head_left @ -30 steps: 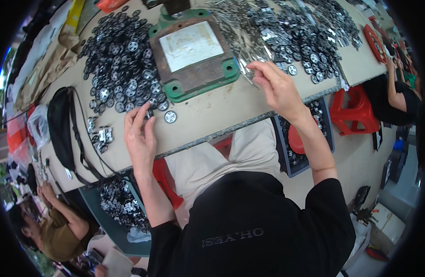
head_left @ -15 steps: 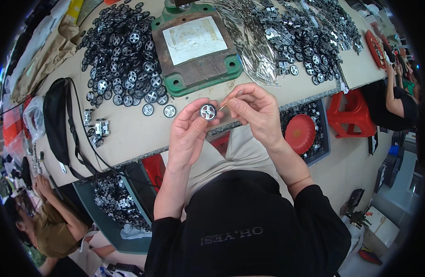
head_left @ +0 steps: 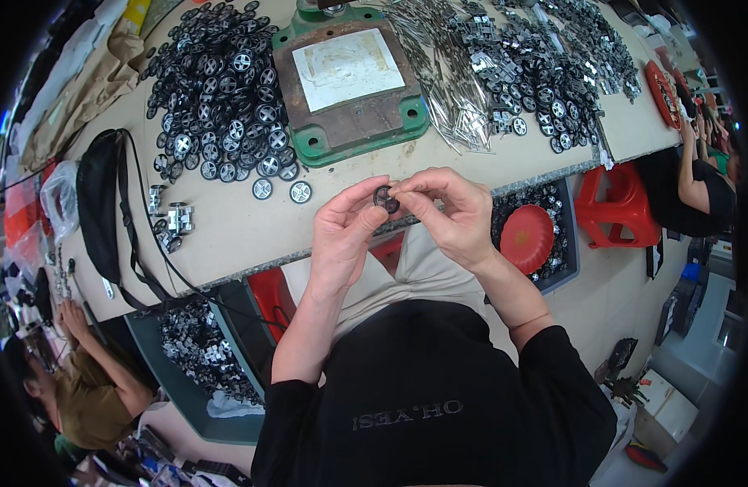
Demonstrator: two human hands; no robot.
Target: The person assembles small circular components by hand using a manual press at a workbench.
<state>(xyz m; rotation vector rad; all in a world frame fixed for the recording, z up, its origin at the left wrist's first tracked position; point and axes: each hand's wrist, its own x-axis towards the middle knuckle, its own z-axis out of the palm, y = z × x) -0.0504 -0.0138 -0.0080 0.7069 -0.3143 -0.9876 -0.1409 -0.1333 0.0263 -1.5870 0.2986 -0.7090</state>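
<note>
Over the table's near edge, my left hand (head_left: 342, 230) pinches a small black toy wheel (head_left: 383, 200) between thumb and fingers. The wheel is turned so that its dark side shows. My right hand (head_left: 452, 217) meets it from the right, thumb and forefinger pressed together at the wheel; the thin metal rod it held is now mostly hidden by the fingertips. Two loose wheels with silver spokes, one of them a single wheel (head_left: 300, 191), lie on the table beyond my left hand. Behind them is a large heap of such wheels (head_left: 219, 97).
A green metal press base (head_left: 349, 150) stands mid-table. Right of it lie thin metal rods (head_left: 451, 105) and small grey parts (head_left: 491, 61). A black strapped bag (head_left: 102, 215) is at left. Bins (head_left: 199, 406) flank my legs; a red plate (head_left: 528, 238) sits in the right one. Other people work nearby.
The wheel has turned from its silver spoked face to its dark side. My right hand has brought the rod in to the wheel, and its fingertips now cover most of the rod.
</note>
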